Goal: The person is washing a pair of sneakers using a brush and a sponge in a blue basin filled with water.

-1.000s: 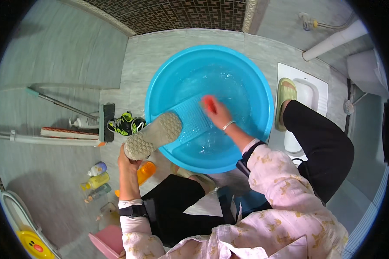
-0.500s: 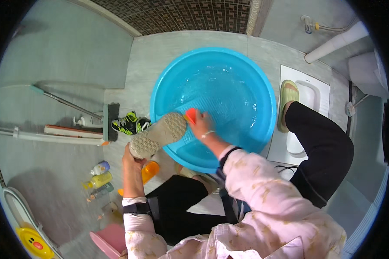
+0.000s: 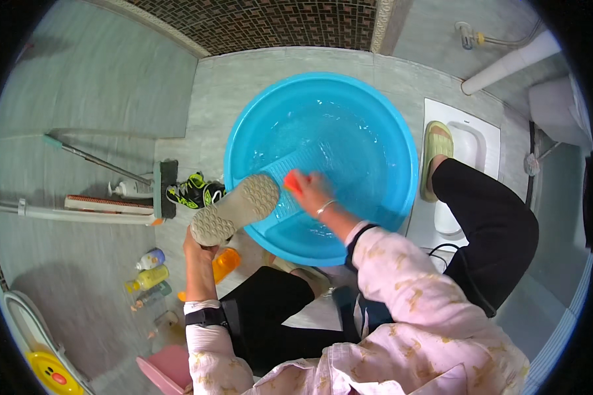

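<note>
My left hand [image 3: 197,249] is closed round the heel end of a shoe [image 3: 238,205], holding it with its pale, textured sole facing up over the left rim of a large blue basin [image 3: 389,112]. Just right of the toe end, my right hand [image 3: 315,196] grips an orange-red brush [image 3: 292,182]; motion blurs it, and its bristles cannot be made out. A small gap shows between brush and sole. Water and a ribbed washboard slope [image 3: 303,161] lie below in the basin. A black and lime-green shoe [image 3: 188,192] sits on the floor left of the basin.
A floor squeegee [image 3: 168,191] leans at the left. Several bottles [image 3: 153,276], an orange container [image 3: 226,263] and a pink basin [image 3: 168,368] stand near my left arm. At the right, my slippered foot [image 3: 438,148] rests by a squat toilet [image 3: 471,141].
My right hand has drawn the brush slightly right, off the toe end of the sole. The left hand keeps the shoe in nearly the same place; the whole view shifts a little.
</note>
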The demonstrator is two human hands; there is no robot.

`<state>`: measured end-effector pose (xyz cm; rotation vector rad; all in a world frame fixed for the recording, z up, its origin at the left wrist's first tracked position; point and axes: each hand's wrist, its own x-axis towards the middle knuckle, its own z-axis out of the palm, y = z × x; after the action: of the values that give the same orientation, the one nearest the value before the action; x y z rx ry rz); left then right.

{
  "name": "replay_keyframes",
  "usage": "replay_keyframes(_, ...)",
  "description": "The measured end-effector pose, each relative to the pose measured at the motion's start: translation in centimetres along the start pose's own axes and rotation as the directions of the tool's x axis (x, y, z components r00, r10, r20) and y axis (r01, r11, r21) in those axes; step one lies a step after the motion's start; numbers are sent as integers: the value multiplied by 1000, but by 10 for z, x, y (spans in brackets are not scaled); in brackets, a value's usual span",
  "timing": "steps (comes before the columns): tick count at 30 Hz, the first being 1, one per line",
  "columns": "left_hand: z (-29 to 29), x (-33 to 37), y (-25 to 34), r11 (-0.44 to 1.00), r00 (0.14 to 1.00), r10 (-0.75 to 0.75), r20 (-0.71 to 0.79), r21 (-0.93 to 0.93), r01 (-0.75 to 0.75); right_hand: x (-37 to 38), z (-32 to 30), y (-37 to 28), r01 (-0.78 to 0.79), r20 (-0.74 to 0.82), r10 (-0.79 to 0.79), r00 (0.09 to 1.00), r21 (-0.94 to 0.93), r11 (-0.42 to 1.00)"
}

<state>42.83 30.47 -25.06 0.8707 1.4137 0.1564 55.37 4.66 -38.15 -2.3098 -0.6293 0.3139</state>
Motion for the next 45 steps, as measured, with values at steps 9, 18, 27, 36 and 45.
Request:
replay_keyframes(9, -1, -11, 0, 1000, 1000, -14, 17, 25, 14, 9, -80, 92, -448, -244, 393, 887, -241, 861)
replay_keyframes(18, 3, -23, 1, 998, 998, 60, 1, 12, -60, 9, -81, -16, 81, 236, -183, 954, 384, 920)
replay_keyframes(27, 50, -55, 8, 974, 972, 227, 56, -7, -227, 10, -231, -149, 497, 285, -433, 855, -212, 841)
replay_keyframes(36, 78, -114, 19, 941, 933, 339, 119, -43, -336, -27, -306, -124, 356, 155, -321, 934, -379, 854)
replay_keyframes(45, 83, -139, 29, 923, 896, 375, 238, -10, -384, -23, -319, -88, 249, 28, -248, 968, -153, 956)
